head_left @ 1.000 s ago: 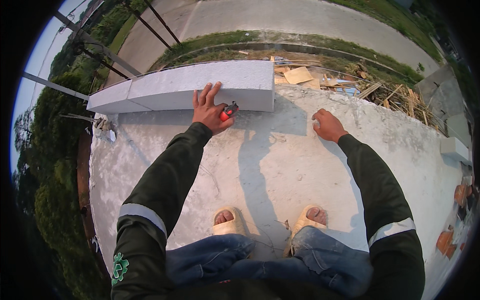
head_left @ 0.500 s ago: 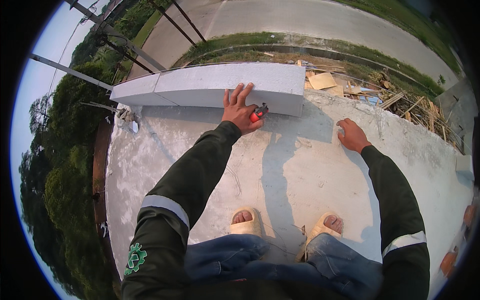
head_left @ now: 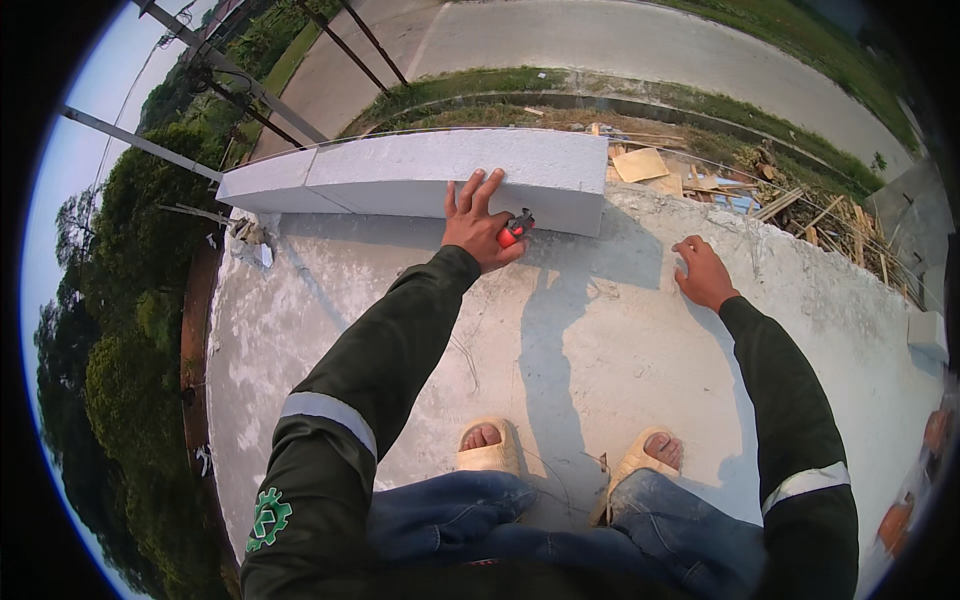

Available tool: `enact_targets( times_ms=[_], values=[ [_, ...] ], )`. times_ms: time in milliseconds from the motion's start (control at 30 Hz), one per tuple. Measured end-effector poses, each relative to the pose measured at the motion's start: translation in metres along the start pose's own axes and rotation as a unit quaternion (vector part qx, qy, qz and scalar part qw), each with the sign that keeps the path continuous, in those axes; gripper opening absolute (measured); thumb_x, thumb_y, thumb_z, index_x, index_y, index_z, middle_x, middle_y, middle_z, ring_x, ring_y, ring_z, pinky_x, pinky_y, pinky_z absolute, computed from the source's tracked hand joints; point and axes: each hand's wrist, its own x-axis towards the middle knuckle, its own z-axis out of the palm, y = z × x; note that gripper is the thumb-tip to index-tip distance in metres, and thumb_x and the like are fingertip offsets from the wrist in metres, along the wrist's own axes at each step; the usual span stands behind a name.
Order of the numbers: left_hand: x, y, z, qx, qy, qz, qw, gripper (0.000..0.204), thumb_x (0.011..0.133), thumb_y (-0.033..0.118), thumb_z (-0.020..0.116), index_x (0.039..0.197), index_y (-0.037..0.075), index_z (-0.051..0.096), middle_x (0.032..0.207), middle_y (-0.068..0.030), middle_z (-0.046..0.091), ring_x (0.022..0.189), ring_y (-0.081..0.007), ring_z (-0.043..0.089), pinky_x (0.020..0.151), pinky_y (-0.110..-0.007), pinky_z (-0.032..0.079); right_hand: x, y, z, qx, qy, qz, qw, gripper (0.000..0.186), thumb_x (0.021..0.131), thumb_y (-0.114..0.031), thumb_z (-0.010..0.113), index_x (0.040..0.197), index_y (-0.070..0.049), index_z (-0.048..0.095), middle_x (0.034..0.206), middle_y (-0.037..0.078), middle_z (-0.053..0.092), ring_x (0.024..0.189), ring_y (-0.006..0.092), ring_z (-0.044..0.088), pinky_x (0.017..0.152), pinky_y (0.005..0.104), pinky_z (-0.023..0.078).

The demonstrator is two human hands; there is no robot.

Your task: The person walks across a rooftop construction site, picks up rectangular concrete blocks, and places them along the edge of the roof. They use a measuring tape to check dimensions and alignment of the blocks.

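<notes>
My left hand (head_left: 476, 222) grips a small red-and-black tool (head_left: 514, 229), possibly a tape measure, with its outstretched fingertips resting against a pale grey block (head_left: 545, 160) in the low row along the slab's far edge. My right hand (head_left: 703, 268) is to the right, just past the block's end, low over the concrete slab (head_left: 640, 370); its fingers are bent and apart, holding nothing. A thin line runs along the block row. My two sandalled feet stand on the slab below.
Rubble (head_left: 250, 238) lies at the slab's left corner. Scrap wood and boards (head_left: 780, 210) are heaped beyond the far edge, with a road, poles and trees outside. A small block (head_left: 926, 335) and orange broken pieces (head_left: 897, 522) sit at the right rim.
The whole view has shifted, so slab, blocks and both arms appear further right than a second ago. My hands keep nearly the same positions relative to the blocks and slab.
</notes>
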Motion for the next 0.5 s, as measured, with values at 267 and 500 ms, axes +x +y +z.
enact_targets(
  times_ms=[267, 500],
  values=[
    [-0.001, 0.001, 0.005, 0.007, 0.029, 0.001, 1.0, 0.032, 0.072, 0.049, 0.072, 0.086, 0.021, 0.079, 0.164, -0.0077, 0.023, 0.153, -0.0319, 0.011, 0.121, -0.06, 0.002, -0.003, 0.005, 0.012, -0.06, -0.026, 0.012, 0.998, 0.037, 0.083, -0.023, 0.067, 0.116, -0.006, 0.067, 0.121, 0.015, 0.06, 0.117, 0.0333, 0.056, 0.097, 0.0452, 0.048],
    [-0.002, -0.002, 0.01, 0.008, 0.059, 0.023, 0.998, 0.029, 0.072, 0.044, 0.072, 0.088, 0.02, 0.078, 0.164, -0.0087, 0.023, 0.153, -0.0327, 0.013, 0.121, -0.058, 0.004, 0.001, 0.007, 0.019, -0.052, -0.026, 0.025, 0.998, 0.027, 0.084, -0.021, 0.063, 0.106, -0.005, 0.067, 0.115, 0.017, 0.06, 0.111, 0.0349, 0.057, 0.093, 0.0477, 0.048]
  ],
)
